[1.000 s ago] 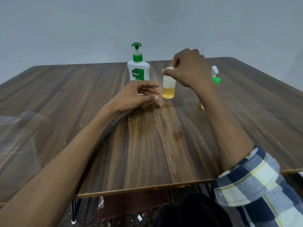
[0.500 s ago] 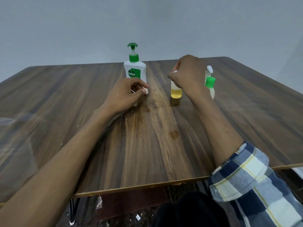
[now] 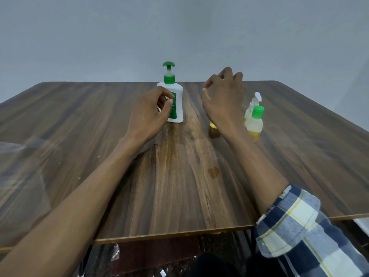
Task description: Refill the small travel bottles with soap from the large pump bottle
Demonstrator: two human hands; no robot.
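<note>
From the head camera we see the large pump bottle (image 3: 173, 100) standing upright on the wooden table (image 3: 99, 136), white with green collar and pump head, its long axis vertical; its walls are opaque, so we cannot tell how full it is. Our left hand (image 3: 148, 114) sits just in front of it with fingers curled, tips pinched together over something small and pale; we cannot tell what it is. Our right hand (image 3: 223, 98) hovers above the table with fingers loosely spread and bent, holding nothing. Beneath its wrist a small travel bottle (image 3: 213, 129) shows only its base, with amber liquid inside. To the right stand two more upright small bottles, touching or overlapping in our view: a green-capped bottle (image 3: 254, 124) with yellow liquid in its lower part, and behind it a white spray-top bottle (image 3: 253, 104). A checked sleeve (image 3: 299, 226) is rolled up on the right forearm.
</note>
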